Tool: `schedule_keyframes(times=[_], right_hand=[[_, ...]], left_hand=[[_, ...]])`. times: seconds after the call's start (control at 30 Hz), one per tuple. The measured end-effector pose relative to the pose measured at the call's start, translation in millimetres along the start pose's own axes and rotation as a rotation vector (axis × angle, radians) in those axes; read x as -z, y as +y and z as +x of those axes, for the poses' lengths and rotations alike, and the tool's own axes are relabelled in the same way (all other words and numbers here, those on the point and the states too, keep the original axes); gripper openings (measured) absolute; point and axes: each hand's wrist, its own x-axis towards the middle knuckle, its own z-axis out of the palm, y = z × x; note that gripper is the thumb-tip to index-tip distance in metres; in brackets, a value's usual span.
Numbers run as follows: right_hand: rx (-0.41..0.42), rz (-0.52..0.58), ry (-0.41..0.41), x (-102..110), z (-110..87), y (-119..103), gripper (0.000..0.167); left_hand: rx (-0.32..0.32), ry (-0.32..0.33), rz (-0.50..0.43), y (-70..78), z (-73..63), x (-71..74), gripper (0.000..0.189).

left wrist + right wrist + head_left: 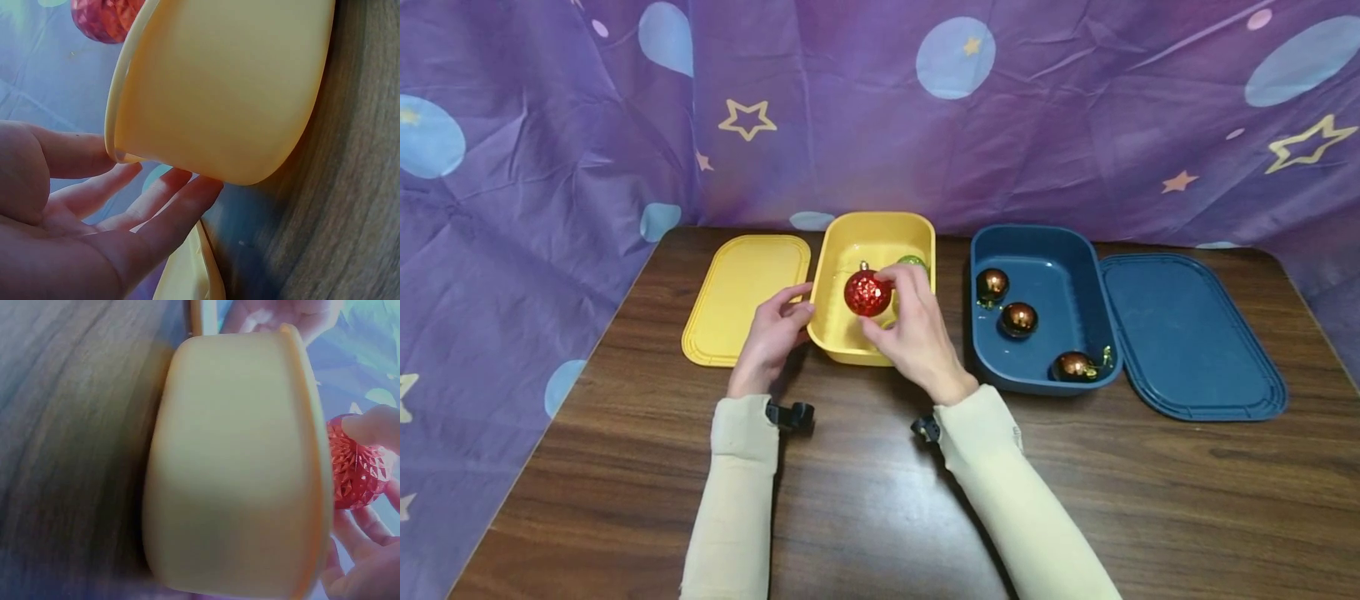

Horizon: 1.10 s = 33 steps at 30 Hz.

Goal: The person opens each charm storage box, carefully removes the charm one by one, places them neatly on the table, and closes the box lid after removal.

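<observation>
In the head view my right hand [917,337] pinches a faceted red Christmas bauble [867,293] between thumb and fingers, over the yellow container [835,275]. The right wrist view shows the red bauble [356,465] just beyond the rim. My left hand [772,337] rests its fingertips against the container's left side. In the left wrist view the thumb meets the rim and the extended fingers [178,206] touch the outer wall. Inside, a green bauble [912,262] shows partly behind my right hand, which hides other contents.
A yellow lid [748,296] lies left of the yellow container. To the right stands a blue container [1052,287] holding brown baubles [1018,320], with a blue lid [1195,333] beside it. A purple patterned cloth [850,117] hangs behind the wooden table [850,500].
</observation>
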Motion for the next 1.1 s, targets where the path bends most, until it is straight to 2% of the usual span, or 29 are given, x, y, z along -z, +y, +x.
schedule_keyframes(times=[0.43, 0.7, 1.1], right_hand=[[0.039, 0.047, 0.009, 18, -7.6, -14, 0.059], [0.004, 0.143, -0.013, 23, -12.8, -21, 0.059], [-0.024, 0.186, -0.067, 26, -26.4, -27, 0.060]], left_hand=[[-0.015, -0.014, 0.000, 0.4, -1.1, 0.3, 0.042], [-0.025, -0.029, 0.013, -0.9, -0.6, 2.6, 0.043], [-0.038, -0.049, 0.042, -2.4, 0.5, 5.7, 0.043]])
